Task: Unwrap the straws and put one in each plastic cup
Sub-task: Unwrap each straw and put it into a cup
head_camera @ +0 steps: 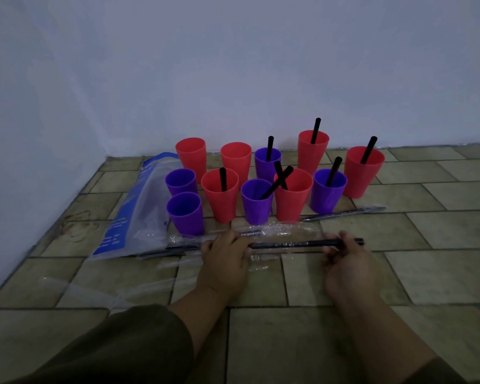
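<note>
Several red and purple plastic cups stand in a cluster on the tiled floor by the wall. Black straws stick out of several of them, such as the far red cup (pixel 312 151). Two purple cups at the left (pixel 185 213) and two red cups at the back left (pixel 191 155) hold none. Just in front of the cups, a black straw (pixel 291 244) in a clear wrapper lies level between my hands. My left hand (pixel 224 257) grips its left end and my right hand (pixel 345 259) pinches its right end.
A clear and blue plastic bag (pixel 135 209) lies left of the cups. Another wrapped straw (pixel 344 213) lies on the floor right of the cups. Crumpled clear wrappers (pixel 283 228) lie in front of the cups and near my left forearm. Walls close the back and left.
</note>
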